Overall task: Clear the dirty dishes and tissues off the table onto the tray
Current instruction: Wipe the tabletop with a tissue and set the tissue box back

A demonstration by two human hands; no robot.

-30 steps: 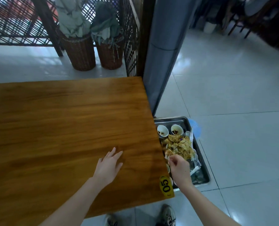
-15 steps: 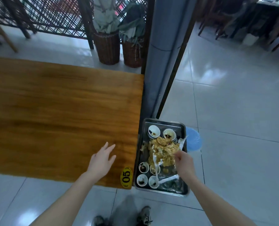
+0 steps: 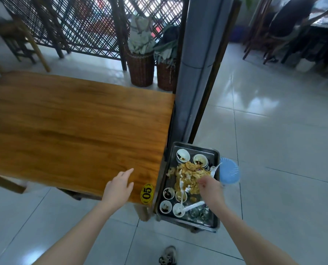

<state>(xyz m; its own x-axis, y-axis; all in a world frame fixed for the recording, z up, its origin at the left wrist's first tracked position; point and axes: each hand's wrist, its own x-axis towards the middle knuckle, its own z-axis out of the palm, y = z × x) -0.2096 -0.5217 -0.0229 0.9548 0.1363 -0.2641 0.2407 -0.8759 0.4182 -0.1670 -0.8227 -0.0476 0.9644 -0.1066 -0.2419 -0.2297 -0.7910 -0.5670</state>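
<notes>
Desk (image 3: 73,127) of wood on my left, its left end cut off by the frame. My left grip (image 3: 119,186) lies flat on its near right corner, fingers straight and slightly spread, holding nothing, just left of the yellow number tag (image 3: 147,193) marked 05.

Just past the desk's right end, lower down, stands the metal tray (image 3: 197,146). Two small white cups (image 3: 183,155) with dark dregs sit at its far end and four more (image 3: 168,193) at its near left corner. A heap of yellowish food scraps (image 3: 188,175) fills the middle. A white plastic spoon (image 3: 194,205) lies across the near end.

My right grip (image 3: 210,188) hangs over the tray's right side, fingers curled down against the edge of the heap. I cannot tell whether they pinch anything, as the back of the hand covers them. White bits in the heap could be tissue, but they are too blurred to be sure.

A pale blue round thing (image 3: 230,172) pokes out from under the tray's right rim, mostly hidden. What carries the tray is out of sight.
</notes>
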